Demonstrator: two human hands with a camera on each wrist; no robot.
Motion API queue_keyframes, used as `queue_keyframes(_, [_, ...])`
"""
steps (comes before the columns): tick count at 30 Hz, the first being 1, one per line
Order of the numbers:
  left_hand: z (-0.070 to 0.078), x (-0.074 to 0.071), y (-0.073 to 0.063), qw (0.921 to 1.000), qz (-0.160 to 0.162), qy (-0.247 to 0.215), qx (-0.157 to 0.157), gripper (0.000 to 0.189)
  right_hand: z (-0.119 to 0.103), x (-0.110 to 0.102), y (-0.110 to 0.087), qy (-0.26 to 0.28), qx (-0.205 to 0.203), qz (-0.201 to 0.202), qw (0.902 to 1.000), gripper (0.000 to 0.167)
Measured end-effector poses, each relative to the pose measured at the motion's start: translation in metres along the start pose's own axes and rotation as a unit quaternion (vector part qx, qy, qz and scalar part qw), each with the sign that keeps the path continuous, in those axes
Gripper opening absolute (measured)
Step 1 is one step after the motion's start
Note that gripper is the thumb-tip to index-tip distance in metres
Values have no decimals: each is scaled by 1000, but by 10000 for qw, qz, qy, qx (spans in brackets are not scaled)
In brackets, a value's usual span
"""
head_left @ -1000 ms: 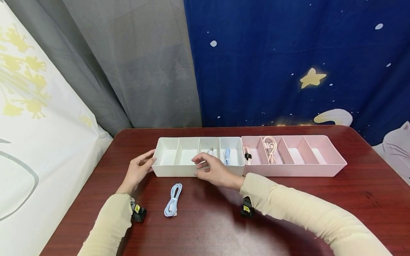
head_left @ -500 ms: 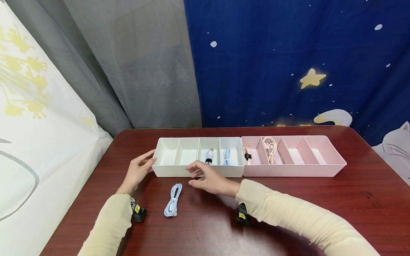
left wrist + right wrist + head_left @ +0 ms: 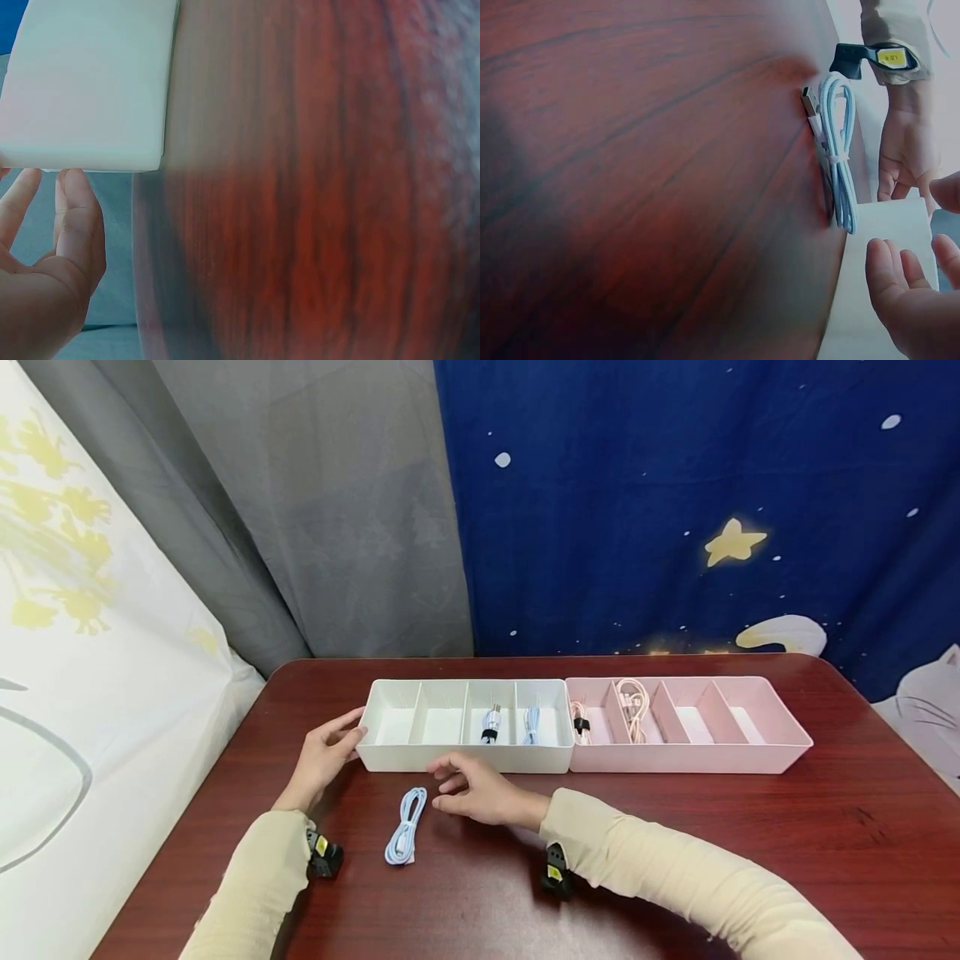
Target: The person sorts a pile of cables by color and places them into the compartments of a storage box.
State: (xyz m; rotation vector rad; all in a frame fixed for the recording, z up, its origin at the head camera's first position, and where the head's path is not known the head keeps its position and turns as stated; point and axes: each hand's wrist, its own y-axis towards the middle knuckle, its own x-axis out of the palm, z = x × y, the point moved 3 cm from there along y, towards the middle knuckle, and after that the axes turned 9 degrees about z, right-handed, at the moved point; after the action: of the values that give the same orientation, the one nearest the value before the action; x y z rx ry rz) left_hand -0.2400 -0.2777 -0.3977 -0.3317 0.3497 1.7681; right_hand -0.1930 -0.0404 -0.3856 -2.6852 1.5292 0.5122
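A light blue USB cable (image 3: 406, 827), coiled and tied at the middle, lies on the table in front of the white divided box (image 3: 465, 760). My left hand (image 3: 321, 764) rests its fingertips against the box's left end; the left wrist view shows fingers (image 3: 79, 217) at that white wall. Just right of the cable, my right hand (image 3: 480, 793) hovers with bent, spread fingers and nothing in them. In the white box, a cable with a black strap (image 3: 491, 725) lies in the third compartment and a light blue cable (image 3: 532, 725) in the rightmost one.
A pink divided box (image 3: 690, 758) adjoins the white box's right end. Its two left compartments hold a pink cable with a black strap (image 3: 581, 723) and a looped pink cable (image 3: 634, 710). Curtains (image 3: 375, 510) hang behind the dark red table (image 3: 675, 827).
My right hand has drawn back from the white box, moving left and toward me, uncovering the black-strapped cable in the third compartment. The left hand stays at the box's end.
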Motion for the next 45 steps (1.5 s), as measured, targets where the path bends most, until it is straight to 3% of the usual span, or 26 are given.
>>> queue_keyframes(12, [1, 0, 1, 10000, -28, 25, 27, 45, 7, 11, 1, -197, 88, 27, 9998, 39])
queue_keyframes(28, [1, 0, 0, 10000, -23, 53, 11, 45, 16, 22, 4, -475, 591, 216, 9969, 43])
queue_keyframes(45, [0, -1, 1, 9999, 38, 28, -121, 46, 21, 26, 7, -811, 581, 303, 9945, 46])
